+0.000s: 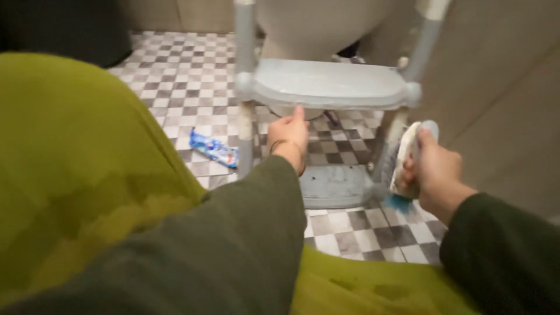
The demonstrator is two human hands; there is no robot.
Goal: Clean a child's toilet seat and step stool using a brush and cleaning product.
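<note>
Nearest the camera, yellow-green cloth (70,175) fills the lower left, and two dark green sleeves (233,251) reach forward over it. The right hand (434,175) is clenched around a white scrubbing brush (403,160) with blue bristles; the bristle end points down and meets the lower right leg of a grey step stool (326,84), close to the floor. The motion blur there suggests scrubbing in progress, though which parts are already clean cannot be judged, since no foam or dirt line shows. The left hand (289,137), with a thin bangle at the wrist, grips the front edge of the upper step, fingers curled beneath and thumb on top, seemingly to steady the frame. Below lies the stool's lower step, resting on a floor of grey and white checkered tiles (186,81). A blue and white wrapper (214,148) lies on the tiles left of the stool's left leg. Farthest back, a toilet bowl (321,26) stands behind the stool, between its uprights.
</note>
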